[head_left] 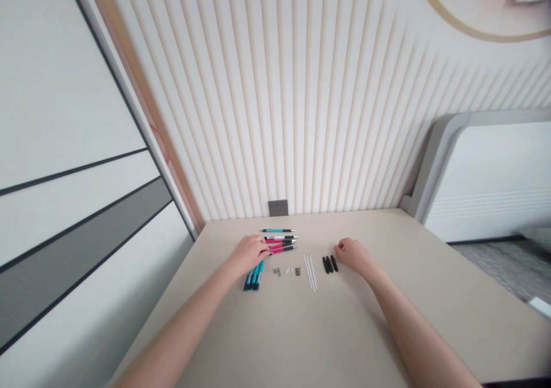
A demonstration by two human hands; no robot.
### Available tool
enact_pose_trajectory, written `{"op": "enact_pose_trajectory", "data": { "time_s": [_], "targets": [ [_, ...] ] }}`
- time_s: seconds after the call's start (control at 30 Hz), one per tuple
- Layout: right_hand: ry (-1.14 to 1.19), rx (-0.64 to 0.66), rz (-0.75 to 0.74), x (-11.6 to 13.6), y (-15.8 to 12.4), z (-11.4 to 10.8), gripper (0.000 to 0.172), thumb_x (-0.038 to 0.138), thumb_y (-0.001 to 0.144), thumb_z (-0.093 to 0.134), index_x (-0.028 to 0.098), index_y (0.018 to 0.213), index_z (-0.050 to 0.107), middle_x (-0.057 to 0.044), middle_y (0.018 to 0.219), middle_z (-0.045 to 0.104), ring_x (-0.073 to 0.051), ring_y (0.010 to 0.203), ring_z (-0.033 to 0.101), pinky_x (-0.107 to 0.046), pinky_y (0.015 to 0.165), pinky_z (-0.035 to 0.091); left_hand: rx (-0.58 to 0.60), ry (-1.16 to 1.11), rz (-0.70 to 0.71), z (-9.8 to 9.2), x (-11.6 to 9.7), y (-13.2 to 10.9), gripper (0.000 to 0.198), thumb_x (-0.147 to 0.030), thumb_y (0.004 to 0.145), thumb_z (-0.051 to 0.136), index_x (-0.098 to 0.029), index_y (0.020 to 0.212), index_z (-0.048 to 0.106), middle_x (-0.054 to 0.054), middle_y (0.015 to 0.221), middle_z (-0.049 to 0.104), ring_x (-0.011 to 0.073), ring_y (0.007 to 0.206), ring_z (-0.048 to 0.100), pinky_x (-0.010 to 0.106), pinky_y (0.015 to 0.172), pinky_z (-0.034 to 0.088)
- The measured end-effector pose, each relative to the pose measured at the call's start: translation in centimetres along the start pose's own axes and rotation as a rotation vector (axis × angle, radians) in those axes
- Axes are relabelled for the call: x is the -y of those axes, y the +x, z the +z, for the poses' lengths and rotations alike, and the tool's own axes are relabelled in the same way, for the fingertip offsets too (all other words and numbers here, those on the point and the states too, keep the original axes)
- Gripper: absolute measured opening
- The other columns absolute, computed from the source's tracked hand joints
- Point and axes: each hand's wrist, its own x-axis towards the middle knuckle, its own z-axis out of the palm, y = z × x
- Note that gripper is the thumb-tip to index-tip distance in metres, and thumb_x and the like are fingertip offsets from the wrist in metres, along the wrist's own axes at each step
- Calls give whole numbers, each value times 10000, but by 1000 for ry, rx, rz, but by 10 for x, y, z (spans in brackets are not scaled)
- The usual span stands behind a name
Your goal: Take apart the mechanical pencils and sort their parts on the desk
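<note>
My left hand (249,252) rests palm down on the beige table (344,319), its fingers lying over the ends of several pink pens (282,244). A teal pen (278,231) lies just beyond them, and teal pen barrels (253,277) stick out below that hand. My right hand (353,255) lies on the table with its fingers curled loosely, right beside three black pen grips (329,264). Between the hands lie small grey and white parts (287,271) and two thin white refills (310,272). Whether either hand grips anything is unclear.
A ribbed white wall (301,118) rises behind the table, with a grey socket plate (278,207) at its foot. A white and grey cabinet (495,175) stands to the right. Panelled wall sits on the left.
</note>
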Motion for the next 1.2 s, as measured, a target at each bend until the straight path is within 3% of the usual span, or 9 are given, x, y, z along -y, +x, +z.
{"op": "enact_pose_trajectory", "data": {
  "time_s": [0.3, 0.53, 0.67, 0.77, 0.87, 0.97, 1.2],
  "targets": [
    [1, -106, 13, 4, 4, 9, 334, 338, 923, 415, 176, 849, 698, -146, 892, 721, -265, 834, 679, -297, 628, 404, 84, -19, -13, 13, 3, 9, 104, -234, 864, 622, -224, 853, 726, 40, 846, 686, 212, 855, 620, 300, 755, 451],
    [37, -174, -39, 10, 1, 8, 366, 369, 952, 386, 195, 809, 674, -99, 800, 708, -223, 764, 661, -275, 602, 375, 85, -68, -76, 6, 4, 12, 110, -248, 899, 579, -186, 872, 667, 52, 926, 685, 212, 905, 623, 300, 792, 449],
    [222, -299, -286, 22, -6, 9, 399, 388, 976, 354, 198, 799, 656, -62, 740, 677, -197, 714, 628, -277, 635, 411, 41, -91, -122, -3, 0, 2, 169, -245, 962, 470, -182, 987, 624, 61, 965, 683, 210, 910, 623, 326, 820, 442],
    [386, -363, -548, 40, -19, 13, 363, 370, 990, 355, 199, 920, 667, -72, 862, 685, -201, 810, 622, -301, 739, 454, -23, -152, -100, -6, -9, -14, 155, -258, 966, 472, -197, 1010, 608, 49, 1000, 682, 208, 922, 621, 339, 841, 437],
    [411, -319, -730, 62, -38, 17, 298, 334, 990, 396, 207, 1124, 630, -84, 968, 677, -210, 904, 606, -331, 823, 453, -117, -249, -48, -5, -20, -33, 145, -260, 966, 477, -208, 1015, 602, 42, 972, 678, 202, 905, 612, 326, 819, 447],
    [374, -260, -806, 78, -52, 22, 266, 285, 993, 402, 218, 1110, 632, -74, 952, 677, -206, 892, 599, -335, 830, 440, -144, -334, -26, -2, -29, -46, 148, -257, 977, 460, -204, 1012, 594, 38, 949, 670, 191, 889, 604, 313, 807, 454],
    [432, -187, -712, 81, -50, 35, 286, 285, 1002, 372, 213, 897, 628, -33, 798, 652, -177, 761, 576, -290, 731, 424, -203, -376, 43, -1, -29, -56, 226, -288, 965, 506, -196, 1162, 568, 57, 997, 663, 191, 927, 595, 316, 829, 458]
  ]
}}
